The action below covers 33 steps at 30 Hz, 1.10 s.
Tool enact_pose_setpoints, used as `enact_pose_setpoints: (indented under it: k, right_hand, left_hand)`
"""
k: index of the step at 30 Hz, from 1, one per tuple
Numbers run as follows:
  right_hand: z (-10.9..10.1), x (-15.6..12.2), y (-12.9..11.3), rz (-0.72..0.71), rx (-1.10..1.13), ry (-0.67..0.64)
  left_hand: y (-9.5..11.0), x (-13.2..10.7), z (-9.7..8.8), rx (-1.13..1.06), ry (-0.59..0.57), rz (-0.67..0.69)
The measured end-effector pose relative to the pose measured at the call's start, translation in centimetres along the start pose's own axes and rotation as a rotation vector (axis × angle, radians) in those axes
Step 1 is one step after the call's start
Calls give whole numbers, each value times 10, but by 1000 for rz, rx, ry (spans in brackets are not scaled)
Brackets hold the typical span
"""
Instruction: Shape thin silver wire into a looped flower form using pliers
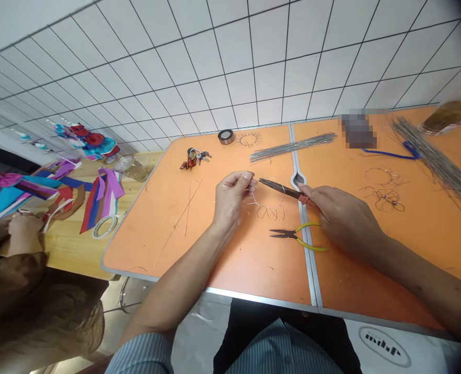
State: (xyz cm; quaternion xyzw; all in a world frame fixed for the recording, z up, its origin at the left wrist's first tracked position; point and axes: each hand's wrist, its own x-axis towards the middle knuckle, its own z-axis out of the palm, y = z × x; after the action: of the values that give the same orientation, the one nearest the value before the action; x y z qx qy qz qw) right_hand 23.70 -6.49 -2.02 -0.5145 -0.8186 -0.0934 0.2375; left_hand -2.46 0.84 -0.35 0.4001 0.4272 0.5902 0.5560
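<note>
My left hand [228, 200] is closed, thumb and fingertips pinching a thin wire ring [269, 212] with small loops bent along its lower edge. My right hand [345, 215] grips long-nose pliers [280, 187] with reddish handles. Their dark jaws point left and end just beside my left fingertips; whether the tips touch the wire is too fine to tell. Below them on the orange table [253, 270] lie a second pair of pliers with yellow handles [290, 234], jaws to the left. Loose straight wires [187, 210] lie to the left of my left hand.
Behind my hands are a wire bundle [292, 147], a tape roll [226, 136], another wire ring [248, 139] and keys [195, 157]. Bent wire shapes [388, 200] and a larger wire bundle [440, 163] lie right. Left, a co-worker's hand [25, 226] is near coloured ribbons [103, 200].
</note>
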Motion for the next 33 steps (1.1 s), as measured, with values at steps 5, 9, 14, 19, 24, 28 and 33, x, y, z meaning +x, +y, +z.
enact_pose_setpoints:
  k: [5, 9, 14, 19, 24, 28, 33]
  right_hand:
    - [0, 0, -1, -6, -12, -2]
    - [1, 0, -1, -27, -25, 0]
    - [1, -1, -1, -33, -28, -29]
    - [-1, -1, -1, -31, -24, -55]
    - [0, 0, -3, -13, -10, -50]
    - [1, 0, -4, 7, 5, -49]
    - [1, 0, -4, -14, -7, -32]
  left_hand:
    - [-1, 0, 0, 14, 0, -3]
    - [-3, 0, 0, 10, -5, -3]
    - [-3, -1, 2, -1, -18, 3]
    - [-3, -1, 2, 4, -25, 9]
    - [-4, -1, 0, 17, -38, 25]
    - [-4, -1, 1, 20, -35, 34]
    - [-3, -2, 2, 24, -31, 34]
